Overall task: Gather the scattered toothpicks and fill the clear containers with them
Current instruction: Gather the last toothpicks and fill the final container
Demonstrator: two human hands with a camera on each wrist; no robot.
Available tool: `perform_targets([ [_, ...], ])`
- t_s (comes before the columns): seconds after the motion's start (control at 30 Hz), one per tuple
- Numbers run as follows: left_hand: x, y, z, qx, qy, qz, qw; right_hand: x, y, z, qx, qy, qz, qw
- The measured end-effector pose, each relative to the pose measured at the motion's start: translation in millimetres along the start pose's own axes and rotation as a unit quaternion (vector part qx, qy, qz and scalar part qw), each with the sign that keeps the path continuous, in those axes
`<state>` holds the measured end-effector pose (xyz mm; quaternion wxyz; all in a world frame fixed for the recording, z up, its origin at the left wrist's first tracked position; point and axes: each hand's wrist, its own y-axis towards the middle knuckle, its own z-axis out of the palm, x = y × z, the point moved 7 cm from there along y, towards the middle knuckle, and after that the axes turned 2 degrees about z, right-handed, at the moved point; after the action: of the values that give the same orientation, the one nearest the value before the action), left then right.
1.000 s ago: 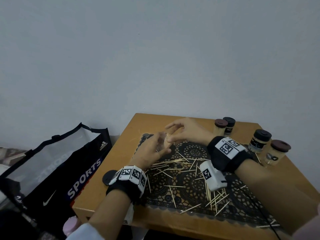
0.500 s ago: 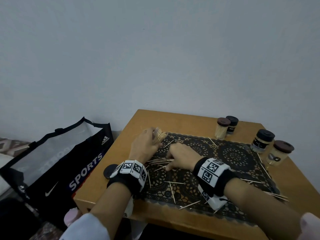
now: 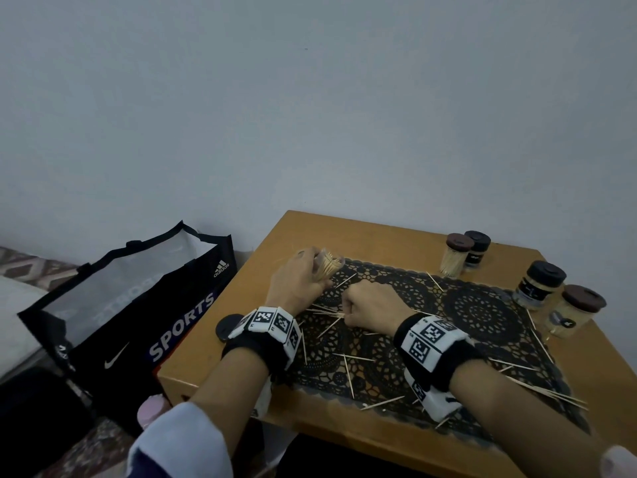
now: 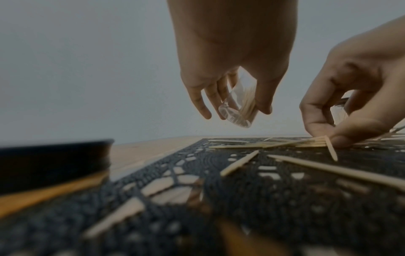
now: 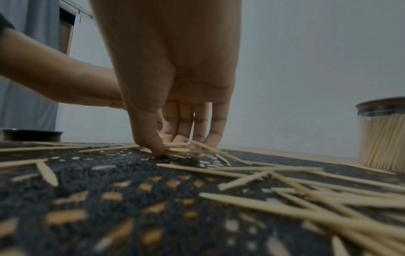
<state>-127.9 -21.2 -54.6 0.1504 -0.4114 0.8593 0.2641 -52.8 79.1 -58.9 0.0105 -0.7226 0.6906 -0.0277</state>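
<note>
From the head view, the left hand (image 3: 298,282) holds a clear container (image 3: 329,267) partly filled with toothpicks, tilted above the far left corner of the black lace mat (image 3: 479,315) on the wooden surface (image 3: 362,232). Just beside it, the right hand (image 3: 370,307) is down on the mat with its fingers curled over a small bunch of toothpicks (image 3: 327,312); more loose ones lie across the mat. Four lidded jars (image 3: 455,254) stand along the far right edge, a black lid (image 3: 227,326) lies by the left wrist, and a sports bag (image 3: 138,312) stands beside the surface. In the left wrist view, fingers and thumb wrap the container (image 4: 240,107), its base pointing down and toward the camera, clear of the mat, while the right hand (image 4: 350,97) pinches the bunch (image 4: 306,143). In the right wrist view, thumb and fingertips (image 5: 157,143) close narrowly on the gathered toothpicks (image 5: 186,149), with a filled jar (image 5: 383,136) at the right.
</note>
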Motion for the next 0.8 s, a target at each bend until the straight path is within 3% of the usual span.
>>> perform_targets([
  [0.13, 1, 0, 0, 0.003, 0.006, -0.009, 1.0, -8, 2, -1, -0.028, -0.037, 0.01, 0.999],
  [0.3, 7, 1, -1, -0.023, 0.019, -0.027, 0.999, -20, 0, -11, -0.114, -0.062, 0.054, 0.99],
  [0.5, 17, 3, -4, -0.039, 0.061, -0.057, 0.996, -34, -8, -29, -0.215, 0.016, 0.12, 0.969],
  [0.67, 9, 4, 6, 0.011, 0.052, -0.007, 0.999, -34, -11, -33, -0.251, 0.038, 0.103, 0.962],
  [0.8, -1, 3, 12, 0.049, 0.049, 0.04, 0.997, -25, -11, -34, -0.27, 0.037, 0.041, 0.961],
])
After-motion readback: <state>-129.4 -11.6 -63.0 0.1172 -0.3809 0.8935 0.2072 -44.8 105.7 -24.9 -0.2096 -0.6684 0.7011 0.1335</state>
